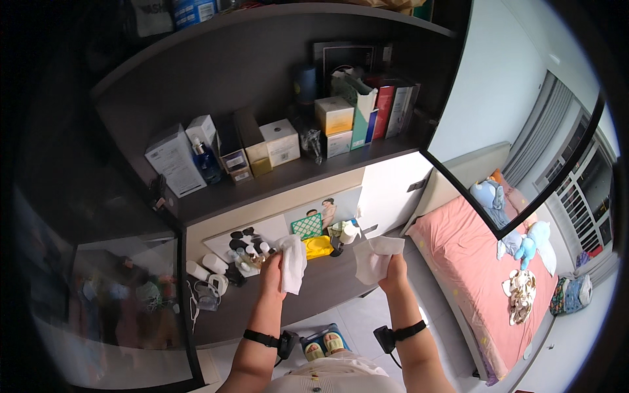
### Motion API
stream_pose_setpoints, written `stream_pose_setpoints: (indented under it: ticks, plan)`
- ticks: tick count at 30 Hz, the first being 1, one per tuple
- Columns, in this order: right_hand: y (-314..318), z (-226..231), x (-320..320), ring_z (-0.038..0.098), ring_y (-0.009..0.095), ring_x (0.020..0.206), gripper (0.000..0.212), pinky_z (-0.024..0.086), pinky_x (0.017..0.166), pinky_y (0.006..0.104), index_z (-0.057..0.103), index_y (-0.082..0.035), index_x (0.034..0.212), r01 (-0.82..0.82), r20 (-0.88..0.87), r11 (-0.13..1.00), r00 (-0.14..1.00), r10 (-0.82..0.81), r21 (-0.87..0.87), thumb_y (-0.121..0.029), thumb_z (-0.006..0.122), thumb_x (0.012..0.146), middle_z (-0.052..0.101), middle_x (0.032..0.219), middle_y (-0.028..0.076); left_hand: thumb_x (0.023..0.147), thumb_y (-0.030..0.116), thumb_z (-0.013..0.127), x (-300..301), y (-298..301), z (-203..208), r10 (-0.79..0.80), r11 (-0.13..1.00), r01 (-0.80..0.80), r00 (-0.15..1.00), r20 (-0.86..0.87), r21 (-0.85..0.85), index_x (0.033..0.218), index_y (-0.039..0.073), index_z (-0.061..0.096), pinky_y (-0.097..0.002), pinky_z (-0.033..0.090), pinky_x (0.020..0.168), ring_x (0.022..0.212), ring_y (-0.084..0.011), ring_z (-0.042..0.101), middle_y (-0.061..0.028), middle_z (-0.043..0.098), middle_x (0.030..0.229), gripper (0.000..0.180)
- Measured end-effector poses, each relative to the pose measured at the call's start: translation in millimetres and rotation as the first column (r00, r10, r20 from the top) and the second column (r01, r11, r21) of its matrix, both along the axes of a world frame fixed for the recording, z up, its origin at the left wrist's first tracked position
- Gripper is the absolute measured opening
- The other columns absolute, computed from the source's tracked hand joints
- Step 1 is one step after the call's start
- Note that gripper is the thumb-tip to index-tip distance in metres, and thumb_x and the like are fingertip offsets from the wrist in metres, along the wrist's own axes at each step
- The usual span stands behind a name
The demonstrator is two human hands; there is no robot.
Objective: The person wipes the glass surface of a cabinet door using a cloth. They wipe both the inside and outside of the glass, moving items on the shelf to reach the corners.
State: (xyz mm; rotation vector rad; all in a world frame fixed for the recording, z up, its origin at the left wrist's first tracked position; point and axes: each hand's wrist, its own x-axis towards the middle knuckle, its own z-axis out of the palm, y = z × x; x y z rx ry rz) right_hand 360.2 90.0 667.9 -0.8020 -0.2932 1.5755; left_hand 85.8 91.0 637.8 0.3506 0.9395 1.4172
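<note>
My left hand (271,274) is closed on a folded white cloth (293,267), which hangs down past the fingers. In my right hand (395,271) a thinner white tissue (372,263) is pinched near its edge and spreads out to the left. Both hands are held up over the dark desk (314,288), apart from each other. Just beyond the left hand stand several small cosmetic bottles (247,258). Between the hands, farther back, lies a yellow packet (318,246).
Above the desk runs a dark shelf (288,175) with boxes, a blue dropper bottle (207,164) and books (396,111). Glass doors with black frames (503,232) stand at both sides. A green grid panel (306,226) leans behind the desk. On the right is a pink bed (452,249).
</note>
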Motion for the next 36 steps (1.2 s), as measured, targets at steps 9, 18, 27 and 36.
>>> stream_pose_setpoints:
  ticks: [9, 18, 27, 36]
  plan:
    - [11, -26, 96, 0.055, 0.024, 0.101, 0.039, 0.044, 0.09, 0.0395, 0.052, -0.006, 0.111, 0.318, -0.085, 0.937, 0.947, -0.309, 0.145, -0.039, 0.043, 0.093, 0.057, 0.108, 0.008, 0.089, 0.019, 0.047, 58, 30, 7, -0.091, 0.995, 0.086, 0.99, -0.112, -0.048, 0.099, -0.001, 0.059, -0.0289, 0.049, 0.068, 0.079, -0.0167, 0.06, -0.0085, 0.062, 0.091, 0.026]
    - [-14, -51, 244, 0.058, 0.019, 0.097, 0.028, 0.049, 0.083, 0.0344, 0.053, -0.007, 0.11, 0.721, -0.022, 0.685, 0.69, -0.723, 0.109, -0.027, 0.042, 0.094, 0.058, 0.106, 0.003, 0.091, 0.019, 0.043, 98, 56, 16, -0.162, 0.987, 0.161, 0.972, -0.168, -0.02, 0.103, 0.0, 0.058, -0.0311, 0.051, 0.068, 0.079, -0.0192, 0.062, -0.0091, 0.063, 0.091, 0.027]
    - [-18, -48, 261, 0.055, 0.019, 0.104, 0.031, 0.048, 0.09, 0.0351, 0.049, -0.011, 0.119, 0.793, -0.058, 0.594, 0.605, -0.794, 0.134, -0.028, 0.037, 0.096, 0.055, 0.116, 0.003, 0.092, 0.019, 0.041, 110, 51, 12, -0.221, 0.975, 0.211, 0.959, -0.176, -0.072, 0.107, 0.0, 0.056, -0.032, 0.05, 0.075, 0.089, -0.0188, 0.06, -0.0099, 0.062, 0.098, 0.028]
    - [-29, 38, 281, 0.057, 0.02, 0.098, 0.032, 0.048, 0.084, 0.0335, 0.05, -0.005, 0.117, 0.855, 0.026, 0.358, 0.376, -0.926, 0.374, -0.027, 0.039, 0.096, 0.057, 0.109, 0.007, 0.091, 0.022, 0.048, 166, 97, 74, -0.327, 0.942, 0.336, 0.928, -0.179, 0.02, 0.106, 0.007, 0.054, -0.0279, 0.05, 0.067, 0.083, -0.012, 0.058, -0.0029, 0.057, 0.092, 0.023]
